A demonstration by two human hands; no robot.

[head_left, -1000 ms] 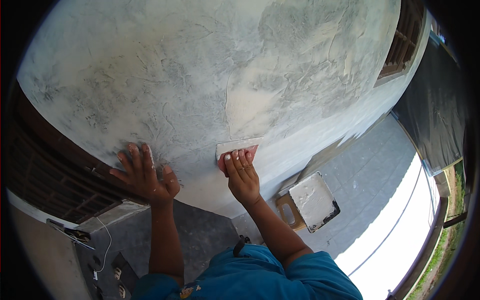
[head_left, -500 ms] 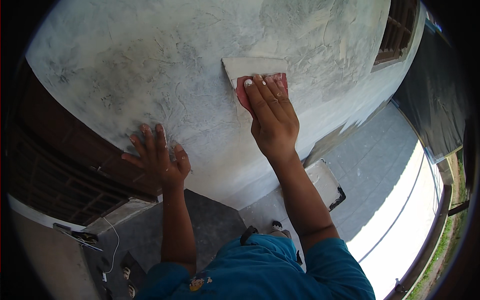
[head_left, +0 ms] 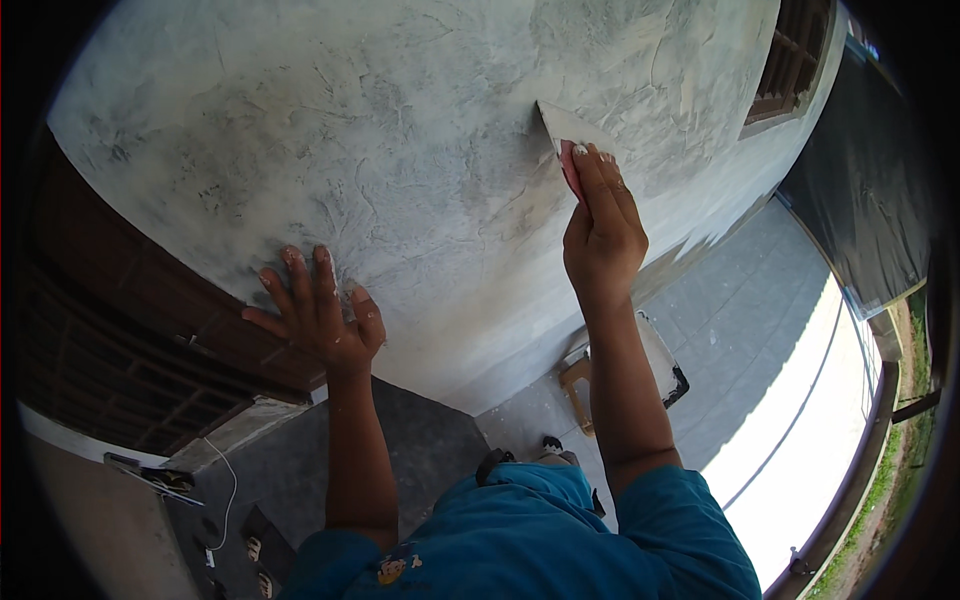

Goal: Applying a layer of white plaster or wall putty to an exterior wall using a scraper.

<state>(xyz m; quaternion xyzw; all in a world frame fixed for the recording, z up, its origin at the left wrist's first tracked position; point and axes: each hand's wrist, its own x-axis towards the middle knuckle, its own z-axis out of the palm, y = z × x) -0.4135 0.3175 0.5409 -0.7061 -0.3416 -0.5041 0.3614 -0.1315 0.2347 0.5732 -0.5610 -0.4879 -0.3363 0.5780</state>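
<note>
A wide, flat putty knife [head_left: 575, 127] with a pale blade and a red grip is held in my right hand [head_left: 607, 245]. The blade is tilted, and one edge of it meets the wall [head_left: 430, 200]; my fingers press along its back. White and grey filler coats that wall in rough, streaky patches. Lower and to the left, my left hand [head_left: 325, 315] lies against the wall with its fingers spread and holds nothing. White specks of filler stick to the fingers of both hands.
Brown window grilles [head_left: 795, 60] sit at upper right, and a dark slatted frame [head_left: 120, 350] is at left. Below my right forearm, a whitish tray [head_left: 665, 360] with dark edges lies by a tan object [head_left: 576, 393]. A white cable [head_left: 236, 480] hangs at lower left.
My right hand has moved to the right with the putty knife, whose blade is now turned more edge-on. My left hand has stayed in nearly the same place.
</note>
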